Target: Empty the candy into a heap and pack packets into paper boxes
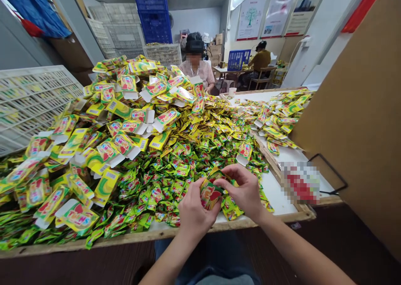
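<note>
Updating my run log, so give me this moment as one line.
left hand: holds box | right hand: fingers at its upper end | table: heaped cartons, sachets

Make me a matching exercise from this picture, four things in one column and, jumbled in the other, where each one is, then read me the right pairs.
Things:
1. Printed pack
2. Blue crates
3. Nearest white crate
4. Brown board

Places:
A. At the left edge of the view
B. Along the right side of the view
C. Between the left hand and the right hand
D. Stacked at the back, near the top of the view

Right pairs: 1-C, 2-D, 3-A, 4-B.
</note>
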### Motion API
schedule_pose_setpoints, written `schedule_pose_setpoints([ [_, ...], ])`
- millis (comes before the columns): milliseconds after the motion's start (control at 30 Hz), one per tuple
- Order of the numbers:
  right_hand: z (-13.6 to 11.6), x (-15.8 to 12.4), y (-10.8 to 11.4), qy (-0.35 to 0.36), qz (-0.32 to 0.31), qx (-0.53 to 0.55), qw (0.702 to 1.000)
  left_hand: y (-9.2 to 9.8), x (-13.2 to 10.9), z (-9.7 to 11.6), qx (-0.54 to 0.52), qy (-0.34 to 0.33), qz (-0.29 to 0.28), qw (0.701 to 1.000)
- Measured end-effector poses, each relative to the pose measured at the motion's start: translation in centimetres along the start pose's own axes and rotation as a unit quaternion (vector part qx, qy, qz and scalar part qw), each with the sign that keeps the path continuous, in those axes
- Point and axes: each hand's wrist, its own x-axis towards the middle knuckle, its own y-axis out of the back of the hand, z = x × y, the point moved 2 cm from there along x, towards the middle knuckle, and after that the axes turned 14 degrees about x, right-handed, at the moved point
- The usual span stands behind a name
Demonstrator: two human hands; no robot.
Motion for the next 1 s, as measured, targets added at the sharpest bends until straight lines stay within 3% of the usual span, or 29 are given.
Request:
schedule_pose_setpoints([
  [67, 0.8, -1.1, -0.2, 0.066, 0.024, -0.043, 0.997, -0.2, -0.4, -0.1, 0.009, -0.002, -0.006, 1.000],
  [133, 1.4, -2.0, -0.3, 0.072, -0.010, -0.081, 0.994, -0.4, -0.9, -0.2, 0.013, -0.009, -0.017, 1.000],
  [267, 1.5, -3.1, -0.5, -0.020, -0.140, -0.147, 0.979, -0.7, -1.4, -0.9, 0.013, 0.000, -0.051, 0.999],
  [333, 1.5, -3.5, -0.7, -0.067, -0.171, -0.160, 0.970, -0.9, -1.5, -1.2, 0.003, 0.002, -0.087, 0.996],
  [400, 1.8, -3.7, -0.9, -0.107, -0.161, -0.150, 0.970, -0.8, -1.3, -1.4, -0.020, -0.004, -0.109, 0.994],
  [500, 2.7, -3.8, -0.8, -0.171, -0.047, -0.050, 0.983, -0.5, -1.0, -1.8, -0.084, 0.042, -0.096, 0.991],
  [567, 3.1, -3.9, -0.7, -0.203, 0.029, 0.031, 0.978, -0.4, -1.0, -2.0, -0.181, 0.122, -0.133, 0.967],
  [600, 3.2, -3.9, -0.7, -0.215, 0.039, 0.059, 0.974, -0.5, -1.2, -2.0, -0.242, 0.169, -0.166, 0.941],
  [667, 3.1, -4.1, -1.1, -0.231, 0.008, 0.083, 0.969, -0.8, -1.7, -1.8, -0.351, 0.244, -0.221, 0.877],
  [733, 2.9, -4.4, -1.4, -0.234, -0.036, 0.083, 0.968, -1.2, -2.2, -1.5, -0.406, 0.287, -0.229, 0.837],
  [900, 3.1, -5.2, -1.8, -0.246, -0.073, 0.095, 0.962, -1.9, -3.4, -1.5, -0.449, 0.320, -0.199, 0.810],
  [1000, 3.2, -5.5, -1.3, -0.218, -0.040, 0.081, 0.972, -1.9, -3.5, -1.5, -0.487, 0.323, -0.182, 0.791],
])
